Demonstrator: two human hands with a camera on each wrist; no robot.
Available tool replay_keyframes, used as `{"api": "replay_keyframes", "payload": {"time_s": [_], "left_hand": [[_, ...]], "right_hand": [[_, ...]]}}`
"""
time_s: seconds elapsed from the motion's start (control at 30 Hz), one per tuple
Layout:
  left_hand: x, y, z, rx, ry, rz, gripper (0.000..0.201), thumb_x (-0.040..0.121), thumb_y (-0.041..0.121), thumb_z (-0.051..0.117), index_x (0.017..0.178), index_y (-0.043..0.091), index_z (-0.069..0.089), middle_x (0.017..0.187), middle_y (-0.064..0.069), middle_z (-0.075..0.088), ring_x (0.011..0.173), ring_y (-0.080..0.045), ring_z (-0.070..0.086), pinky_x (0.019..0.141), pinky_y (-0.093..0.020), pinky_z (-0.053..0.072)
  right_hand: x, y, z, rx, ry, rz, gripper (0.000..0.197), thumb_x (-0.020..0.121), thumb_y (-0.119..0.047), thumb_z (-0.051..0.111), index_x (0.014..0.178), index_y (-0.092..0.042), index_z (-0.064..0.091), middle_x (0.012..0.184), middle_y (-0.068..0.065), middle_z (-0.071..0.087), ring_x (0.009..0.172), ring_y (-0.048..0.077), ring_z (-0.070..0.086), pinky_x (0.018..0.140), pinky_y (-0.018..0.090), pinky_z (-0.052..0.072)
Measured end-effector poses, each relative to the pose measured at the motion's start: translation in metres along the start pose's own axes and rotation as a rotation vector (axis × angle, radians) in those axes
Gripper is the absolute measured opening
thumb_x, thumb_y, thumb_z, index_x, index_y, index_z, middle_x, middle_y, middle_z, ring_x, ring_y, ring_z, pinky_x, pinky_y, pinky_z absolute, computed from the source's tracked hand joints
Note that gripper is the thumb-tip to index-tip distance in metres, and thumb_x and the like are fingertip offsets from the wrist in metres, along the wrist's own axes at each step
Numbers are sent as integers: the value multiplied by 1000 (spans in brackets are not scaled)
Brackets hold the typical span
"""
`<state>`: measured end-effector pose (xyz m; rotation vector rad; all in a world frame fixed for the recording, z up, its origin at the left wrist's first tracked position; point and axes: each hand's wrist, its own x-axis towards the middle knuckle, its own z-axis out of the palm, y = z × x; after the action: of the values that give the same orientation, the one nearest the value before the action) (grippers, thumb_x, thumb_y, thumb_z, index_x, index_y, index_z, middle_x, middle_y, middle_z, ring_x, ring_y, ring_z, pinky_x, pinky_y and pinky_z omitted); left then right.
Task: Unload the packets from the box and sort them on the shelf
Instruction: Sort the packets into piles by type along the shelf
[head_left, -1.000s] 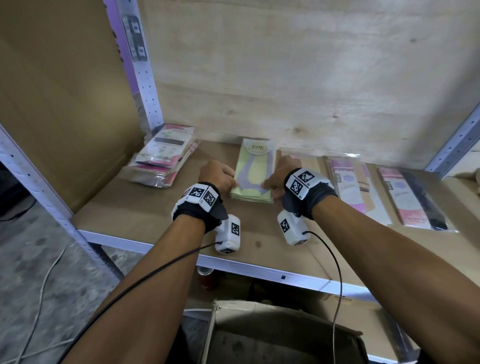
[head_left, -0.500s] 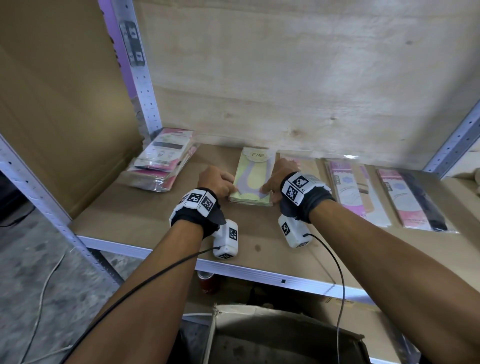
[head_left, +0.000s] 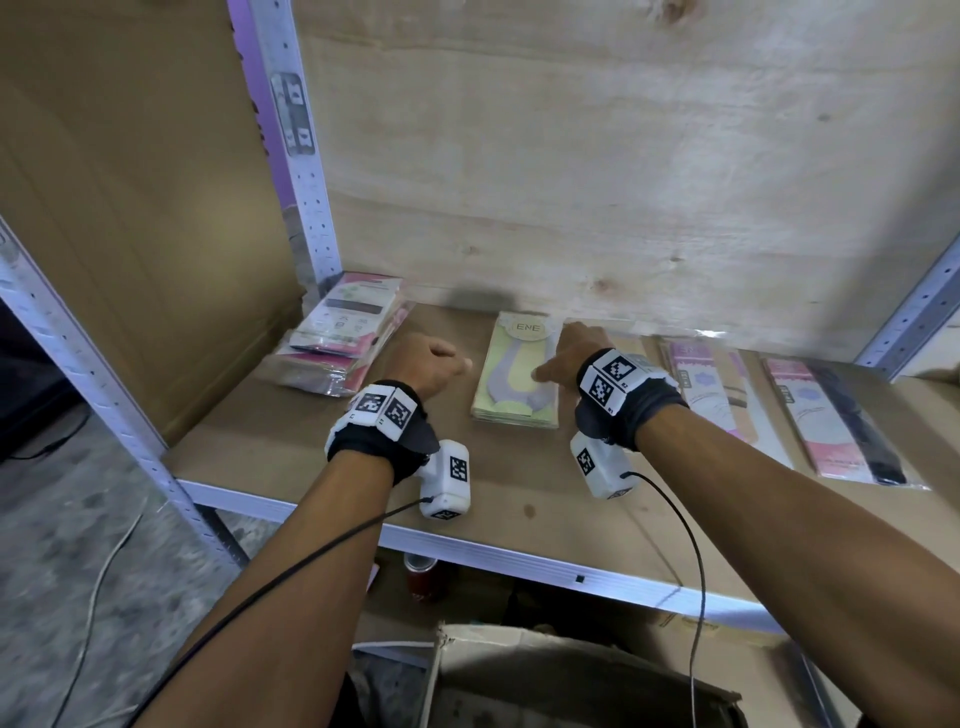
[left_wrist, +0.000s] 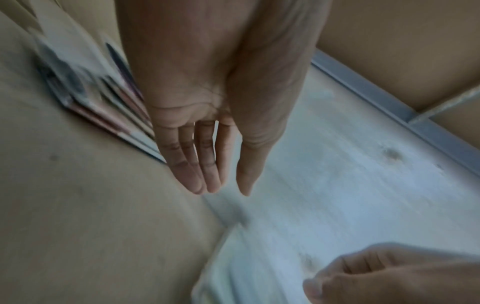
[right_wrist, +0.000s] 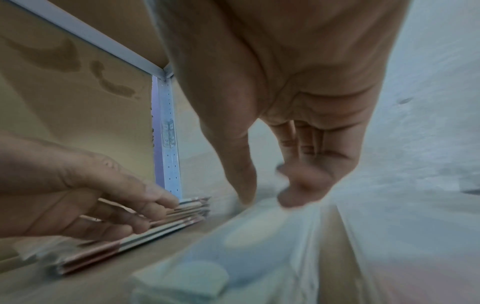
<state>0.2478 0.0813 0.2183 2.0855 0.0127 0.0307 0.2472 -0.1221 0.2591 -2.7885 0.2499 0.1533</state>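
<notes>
At the bottom centre of the head view your cardboard box (head_left: 545, 670) gapes, dull and soft-edged. Mid-frame, your left hand (head_left: 428, 364) hangs relaxed, holding nothing; your right hand (head_left: 569, 358) rests loosely on the green packet stack (head_left: 514, 379). On the smooth shelf (head_left: 291, 452) those glossy, flat sleeves could slide askew if you nudge them. Pink packets (head_left: 343, 332) sit upper left.

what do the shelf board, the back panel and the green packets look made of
Shelf board: looks like matte brown fibreboard or cardboard, even and grainless. Back panel: pale raw plywood, with visible grain and knots. Green packets: a stack of printed card, apparently in clear plastic sleeves; the glossy film shows more plainly on the pink packets.
</notes>
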Motion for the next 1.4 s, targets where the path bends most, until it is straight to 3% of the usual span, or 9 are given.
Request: {"api": "replay_keyframes", "payload": {"time_s": [0.13,0.23,0.3,0.37,0.5,0.67,0.93,1.17,1.4], "left_hand": [[2,-4,-46,-23,210,38,31,81,24,77,110,12,77,122,-5,71,113,-24,66,102,-37,51],[2,-18,-84,-68,348,36,27,83,20,75,109,12,77,113,-5,74,102,-22,68,87,-25,52],[3,-30,-108,-103,361,-11,29,86,18,71,115,12,73,119,-7,71,101,-21,67,83,-26,54],[3,-42,-127,-33,341,-62,36,90,19,68,124,10,66,127,-9,67,110,-24,63,96,-31,49],[-5,-62,-151,144,182,-161,70,93,38,65,149,6,39,154,-10,42,139,-27,43,116,-38,33],[-15,-66,-150,156,76,-80,47,94,37,64,134,13,59,130,-2,62,104,-14,56,78,-18,38],[-17,-65,-150,320,161,-70,43,94,53,56,116,20,73,141,-5,56,138,-27,39,114,-34,29],[-23,-56,-140,322,208,-80,21,89,46,63,90,29,76,120,-7,66,125,-30,49,108,-38,40],[-33,-16,-102,-449,96,-77,19,95,30,65,107,15,68,96,-9,72,75,-20,70,71,-33,60]], "right_hand": [[7,-21,-7,50,77,-64,28,86,-28,64,72,-10,48,97,11,52,72,26,53,54,26,41],[9,-45,-3,114,66,-167,28,90,-27,60,106,-4,62,110,14,59,105,31,59,79,34,50],[10,-63,5,201,28,-238,26,89,-25,61,106,-6,66,90,8,68,96,27,65,70,28,52],[12,-83,15,295,-30,-274,15,86,-25,64,96,-14,68,69,1,70,70,17,69,60,22,52],[19,-122,39,487,-134,-286,13,86,-18,64,73,-20,62,76,7,73,77,24,72,84,41,57],[18,-162,61,888,-238,-210,28,92,-18,68,71,-9,51,62,11,57,47,21,53,54,34,54],[15,-161,70,880,-288,-140,24,85,-1,71,73,-7,52,59,9,51,36,14,46,46,28,42],[-12,-130,46,941,-382,-142,9,91,-3,65,86,-7,58,76,8,57,58,15,52,50,22,39],[-46,-77,4,1036,-284,-249,18,90,-1,64,108,-2,63,91,16,68,55,17,64,53,25,58]]}}
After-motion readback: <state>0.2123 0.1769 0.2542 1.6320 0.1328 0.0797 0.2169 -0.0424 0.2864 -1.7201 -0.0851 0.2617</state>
